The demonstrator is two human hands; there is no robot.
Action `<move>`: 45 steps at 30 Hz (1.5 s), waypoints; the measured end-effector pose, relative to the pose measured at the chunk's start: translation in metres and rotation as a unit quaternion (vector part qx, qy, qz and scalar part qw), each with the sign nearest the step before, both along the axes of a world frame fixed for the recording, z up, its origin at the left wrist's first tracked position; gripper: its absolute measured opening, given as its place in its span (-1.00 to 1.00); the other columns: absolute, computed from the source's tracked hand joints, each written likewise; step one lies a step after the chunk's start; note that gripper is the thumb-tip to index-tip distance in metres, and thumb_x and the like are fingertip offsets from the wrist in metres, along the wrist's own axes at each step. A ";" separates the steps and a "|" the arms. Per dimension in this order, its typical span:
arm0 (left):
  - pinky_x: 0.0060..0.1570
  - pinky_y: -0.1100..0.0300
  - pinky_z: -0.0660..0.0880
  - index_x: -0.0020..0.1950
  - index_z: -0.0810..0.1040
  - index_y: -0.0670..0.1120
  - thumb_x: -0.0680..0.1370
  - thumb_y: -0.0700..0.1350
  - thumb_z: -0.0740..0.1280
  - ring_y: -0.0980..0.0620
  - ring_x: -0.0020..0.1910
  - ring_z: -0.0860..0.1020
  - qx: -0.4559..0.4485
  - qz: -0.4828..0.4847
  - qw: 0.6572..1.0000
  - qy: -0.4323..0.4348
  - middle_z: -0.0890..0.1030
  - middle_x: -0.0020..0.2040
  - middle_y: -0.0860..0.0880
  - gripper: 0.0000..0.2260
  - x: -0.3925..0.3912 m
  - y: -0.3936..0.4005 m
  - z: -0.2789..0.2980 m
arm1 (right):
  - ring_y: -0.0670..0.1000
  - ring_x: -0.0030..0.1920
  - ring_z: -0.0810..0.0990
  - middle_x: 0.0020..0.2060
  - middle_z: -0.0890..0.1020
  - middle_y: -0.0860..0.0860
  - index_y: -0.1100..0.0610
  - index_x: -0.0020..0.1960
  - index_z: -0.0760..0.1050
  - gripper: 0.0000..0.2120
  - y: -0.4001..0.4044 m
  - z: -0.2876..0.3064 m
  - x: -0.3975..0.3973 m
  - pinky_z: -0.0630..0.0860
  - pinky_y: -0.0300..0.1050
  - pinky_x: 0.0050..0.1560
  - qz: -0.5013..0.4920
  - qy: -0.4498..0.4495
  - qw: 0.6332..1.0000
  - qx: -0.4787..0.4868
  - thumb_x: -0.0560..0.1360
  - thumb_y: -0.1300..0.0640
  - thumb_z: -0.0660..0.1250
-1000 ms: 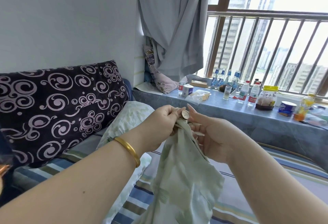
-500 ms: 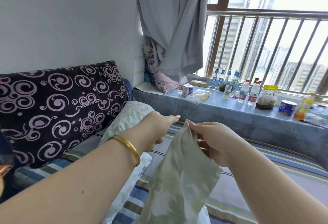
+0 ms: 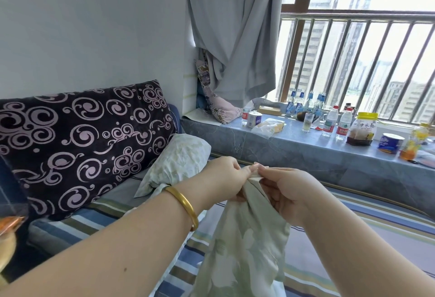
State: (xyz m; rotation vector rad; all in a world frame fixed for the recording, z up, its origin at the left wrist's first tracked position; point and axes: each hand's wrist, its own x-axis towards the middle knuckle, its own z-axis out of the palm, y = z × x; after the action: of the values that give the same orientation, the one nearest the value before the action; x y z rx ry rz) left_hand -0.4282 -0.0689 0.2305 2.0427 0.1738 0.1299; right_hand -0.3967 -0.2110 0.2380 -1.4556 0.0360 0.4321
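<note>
1. Both hands raised: left hand (image 3: 223, 179) and right hand (image 3: 289, 191) each pinch the top edge of the pale green floral cloth (image 3: 244, 249), fingertips almost touching.
2. Cloth hangs down between the forearms, over the striped bed sheet (image 3: 376, 221).
3. Bed: pillow (image 3: 179, 160) lies against the dark swirl cushion (image 3: 82, 136).
4. Room: grey curtain (image 3: 235, 38) beside the barred window (image 3: 353, 61); stone sill (image 3: 294, 146) carries bottles (image 3: 329, 121).

You work with two hands, your left hand (image 3: 226, 176) and right hand (image 3: 289, 191), on one pale green cloth (image 3: 244, 245). You wear one gold bangle (image 3: 186, 205). Count one pillow (image 3: 181, 158), one swirl-patterned cushion (image 3: 82, 141), three red-labelled water bottles (image 3: 342, 127), one glass (image 3: 308, 122), one yellow-lidded jar (image 3: 362, 129) and two paper rolls (image 3: 255, 119).
</note>
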 end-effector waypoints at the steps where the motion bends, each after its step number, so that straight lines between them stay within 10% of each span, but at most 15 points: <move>1: -0.03 -0.07 0.65 -0.20 0.45 -0.07 0.59 0.09 0.32 -0.11 -0.18 0.66 -0.008 -0.007 1.000 -0.002 0.62 -0.13 -0.17 -0.71 0.000 0.001 -0.001 | -0.04 -0.51 0.33 -0.53 0.48 0.01 0.19 -0.21 0.56 -0.81 -0.001 -0.001 0.000 0.29 -0.19 -0.40 0.001 0.008 1.000 -0.006 0.55 0.14 0.40; 9: -0.31 0.14 0.37 -0.21 0.42 -0.09 0.64 0.02 0.27 -0.11 -0.26 0.52 -0.049 0.085 0.992 -0.077 0.49 -0.35 -0.02 -0.72 0.006 0.018 -0.010 | -0.02 -0.39 0.60 -0.31 0.69 -0.01 0.08 -0.07 0.56 -0.78 -0.006 -0.008 -0.011 0.42 -0.14 -0.23 0.012 0.025 0.999 -0.047 0.64 -0.01 0.24; 16: -0.46 0.29 0.30 -0.29 0.44 -0.08 0.58 0.02 0.33 0.08 -0.55 0.33 -0.137 0.022 0.985 0.107 0.41 -0.50 -0.01 -0.70 -0.003 0.007 -0.012 | 0.07 -0.26 0.55 -0.18 0.62 0.11 0.06 -0.12 0.48 -0.78 0.002 -0.012 -0.011 0.48 -0.11 -0.22 0.005 -0.025 1.000 0.001 0.64 -0.01 0.23; 27: -0.60 0.35 0.23 -0.16 0.56 -0.07 0.59 -0.02 0.38 0.16 -0.57 0.34 -0.208 -0.038 0.971 0.109 0.45 -0.46 0.03 -0.82 -0.009 0.023 -0.012 | -0.03 -0.39 0.63 -0.27 0.68 0.05 0.11 -0.01 0.57 -0.83 -0.009 -0.022 -0.009 0.53 -0.18 -0.44 -0.030 -0.004 0.998 0.056 0.60 0.00 0.33; 35: -0.39 0.35 0.53 -0.14 0.69 -0.18 0.51 -0.22 0.46 0.15 -0.41 0.59 -0.271 -0.072 0.950 0.139 0.67 -0.29 -0.05 -0.95 -0.013 0.026 -0.017 | 0.10 -0.26 0.69 -0.08 0.71 0.25 0.36 0.08 0.64 -0.80 -0.015 -0.021 -0.014 0.64 -0.13 -0.32 0.115 0.025 0.991 0.059 0.46 0.36 0.40; 45: -0.38 0.35 0.55 -0.13 0.68 -0.17 0.49 -0.24 0.46 0.06 -0.27 0.70 -0.304 -0.081 0.940 0.135 0.73 -0.18 -0.12 -0.99 -0.021 0.018 -0.013 | -0.07 -0.59 0.56 -0.51 0.64 0.00 0.16 -0.23 0.55 -0.84 -0.011 -0.015 -0.013 0.44 -0.29 -0.58 -0.017 -0.066 0.997 -0.031 0.45 0.22 0.50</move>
State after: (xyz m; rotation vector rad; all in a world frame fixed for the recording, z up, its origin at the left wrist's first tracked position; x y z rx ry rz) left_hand -0.4491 -0.0508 0.2172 1.4382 0.1876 -0.2801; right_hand -0.4102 -0.2217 0.2227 -1.5395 -0.0319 0.3081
